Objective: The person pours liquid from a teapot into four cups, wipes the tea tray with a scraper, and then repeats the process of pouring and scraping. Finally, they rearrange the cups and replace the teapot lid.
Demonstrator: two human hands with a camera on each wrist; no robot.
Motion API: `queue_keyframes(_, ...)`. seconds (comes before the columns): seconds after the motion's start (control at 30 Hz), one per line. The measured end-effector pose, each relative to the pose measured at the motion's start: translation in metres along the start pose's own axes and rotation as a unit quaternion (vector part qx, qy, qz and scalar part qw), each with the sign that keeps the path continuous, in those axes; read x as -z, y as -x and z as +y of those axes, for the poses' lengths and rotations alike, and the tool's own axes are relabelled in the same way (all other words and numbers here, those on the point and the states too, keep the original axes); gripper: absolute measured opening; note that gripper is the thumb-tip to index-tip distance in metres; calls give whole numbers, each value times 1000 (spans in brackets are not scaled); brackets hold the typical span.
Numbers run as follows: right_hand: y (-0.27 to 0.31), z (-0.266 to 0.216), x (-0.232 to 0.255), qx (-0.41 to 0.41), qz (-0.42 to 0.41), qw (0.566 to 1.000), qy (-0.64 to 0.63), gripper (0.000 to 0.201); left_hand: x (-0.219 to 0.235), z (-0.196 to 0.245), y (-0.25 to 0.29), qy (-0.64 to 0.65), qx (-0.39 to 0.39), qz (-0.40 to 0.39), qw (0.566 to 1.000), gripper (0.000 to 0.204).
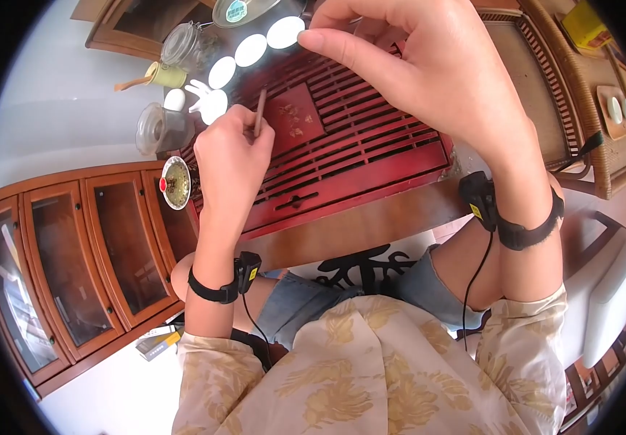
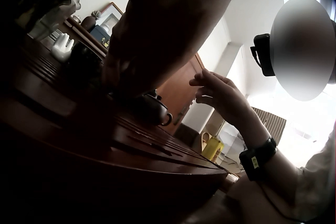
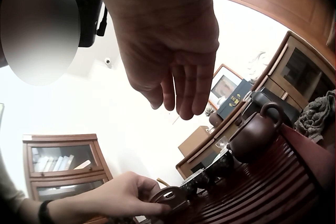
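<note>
My left hand (image 1: 233,159) pinches a thin brown disc (image 1: 260,116), seen edge-on in the head view and as a dark round rim (image 3: 170,196) in the right wrist view. It is over the left part of a red slatted tea tray (image 1: 356,163). A row of cups, with one bright white cup (image 1: 222,72) among them, runs along the tray's far side. My right hand (image 1: 436,72) is raised above the tray's right part, fingers loosely extended around nothing. A brown teapot (image 3: 254,139) stands on the tray, hidden by that hand in the head view.
Left of the tray are a glass pitcher (image 1: 155,129), a lidded glass jar (image 1: 182,45), a white hand-shaped ornament (image 1: 198,94) and a bowl of leaves (image 1: 177,183). A wicker stand (image 1: 589,138) is at right, glass-doored cabinets (image 1: 73,254) at left.
</note>
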State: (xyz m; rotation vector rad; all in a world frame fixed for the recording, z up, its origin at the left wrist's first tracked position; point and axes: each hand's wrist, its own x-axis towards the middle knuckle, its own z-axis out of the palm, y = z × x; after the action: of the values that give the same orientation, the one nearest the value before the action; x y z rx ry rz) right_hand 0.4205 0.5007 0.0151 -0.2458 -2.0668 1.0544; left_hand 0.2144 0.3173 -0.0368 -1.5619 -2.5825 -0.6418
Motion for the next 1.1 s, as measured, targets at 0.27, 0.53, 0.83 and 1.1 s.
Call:
queue_keyframes(0.27,1,-9,1,27,-1,995,97,16,0,5,-1,8,0,-7,1000,12)
queue_keyframes(0.53,1,18,-6,26,7,1000,-8,16,-6,5,-5,-1,-23,-7,1000,12)
queue_keyframes(0.83,0,22,-8,2,-3,1000,-25,17,-5,18,-7,28,-19,-22,999,12)
queue_keyframes(1.1,0,17,-5,12,0,1000,3,17,-13,17,-14,26,-52,-16,998,12)
